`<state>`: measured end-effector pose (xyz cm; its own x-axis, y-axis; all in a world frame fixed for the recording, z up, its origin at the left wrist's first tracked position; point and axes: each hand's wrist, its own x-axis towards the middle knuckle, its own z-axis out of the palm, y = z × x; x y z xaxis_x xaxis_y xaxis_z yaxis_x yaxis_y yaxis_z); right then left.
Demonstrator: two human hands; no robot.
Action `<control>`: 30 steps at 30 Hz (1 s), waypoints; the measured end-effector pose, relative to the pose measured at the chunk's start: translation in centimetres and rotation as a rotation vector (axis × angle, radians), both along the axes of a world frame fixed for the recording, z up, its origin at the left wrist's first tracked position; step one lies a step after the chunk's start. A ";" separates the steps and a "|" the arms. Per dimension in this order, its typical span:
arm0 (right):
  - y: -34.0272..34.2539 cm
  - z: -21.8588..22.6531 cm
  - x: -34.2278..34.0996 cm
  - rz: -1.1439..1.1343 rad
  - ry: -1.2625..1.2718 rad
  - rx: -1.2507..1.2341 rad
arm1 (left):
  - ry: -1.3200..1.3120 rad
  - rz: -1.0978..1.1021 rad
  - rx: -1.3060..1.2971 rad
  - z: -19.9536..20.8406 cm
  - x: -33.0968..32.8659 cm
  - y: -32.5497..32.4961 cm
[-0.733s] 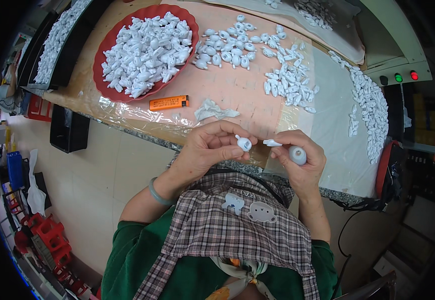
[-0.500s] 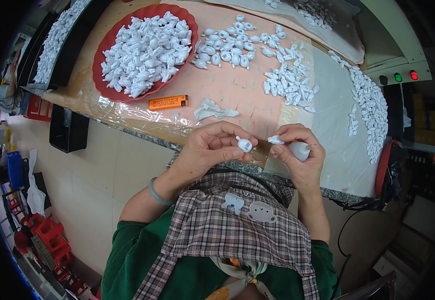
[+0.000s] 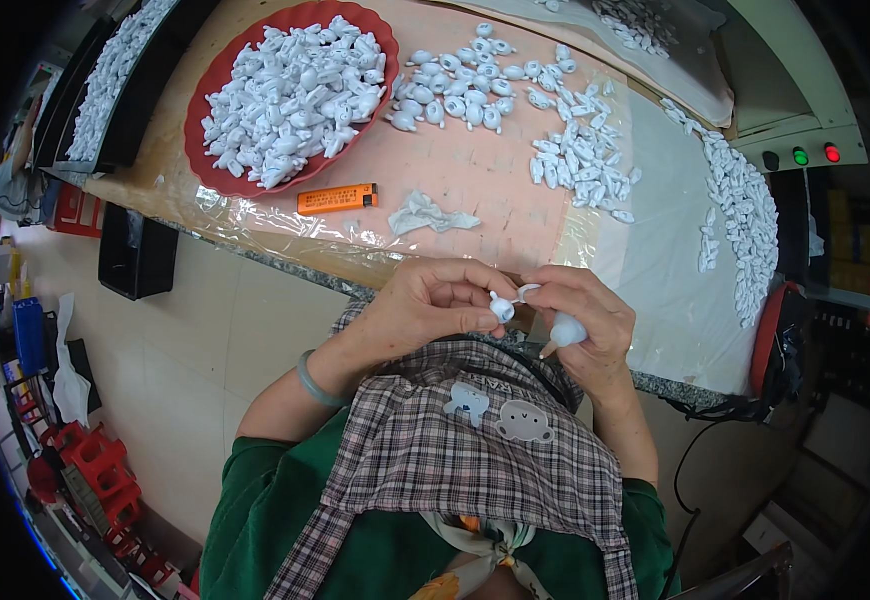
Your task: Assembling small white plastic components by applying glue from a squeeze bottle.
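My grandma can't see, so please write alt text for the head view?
The left hand holds a small round white piece near a thin white piece in the right hand, which also holds a bottle. A red bowl of white parts sits on the table.

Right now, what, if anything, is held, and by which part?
The left grip pinches a small rounded white piece by its left side. The right grip pinches a slim white piece, apparently by one end, and holds a white bottle around its body.
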<state>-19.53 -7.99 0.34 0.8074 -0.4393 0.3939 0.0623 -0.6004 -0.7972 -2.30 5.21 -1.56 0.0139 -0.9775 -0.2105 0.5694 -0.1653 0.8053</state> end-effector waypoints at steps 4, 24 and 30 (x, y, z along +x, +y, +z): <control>0.1 1.0 0.0 0.008 0.102 0.177 | -0.039 -0.006 -0.011 0.0 0.0 0.1; -1.0 0.9 -0.6 -0.083 0.264 0.931 | -0.285 0.018 -0.037 0.4 -0.4 -0.2; 0.6 1.2 -0.4 -0.157 0.101 0.728 | -0.123 0.066 -0.022 0.1 -0.4 -0.2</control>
